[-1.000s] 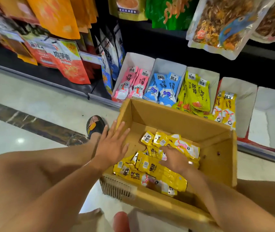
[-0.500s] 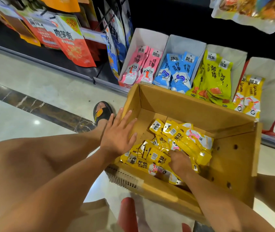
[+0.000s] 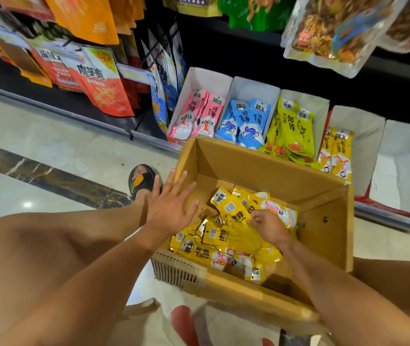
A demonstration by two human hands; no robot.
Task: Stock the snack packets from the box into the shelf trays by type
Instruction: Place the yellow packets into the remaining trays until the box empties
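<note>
An open brown cardboard box (image 3: 269,171) stands on the pale polished floor (image 3: 56,146), its far wall just before a row of white card shelf trays (image 3: 206,78); open floor lies to the left, and the box's far left corner is bare. The left hand (image 3: 171,208) hovers flat over the box's left wall, fingers straight and spread, gripping nothing. The right hand (image 3: 269,227) is inside the box, fingers curled down onto the heap of yellow snack packets (image 3: 224,243); whether it grips any cannot be told. From left, the trays hold pink packets (image 3: 199,116), blue packets (image 3: 246,123), lime-green packets (image 3: 291,128) and yellow-orange packets (image 3: 336,153); the rightmost tray (image 3: 403,166) shows only white card.
</note>
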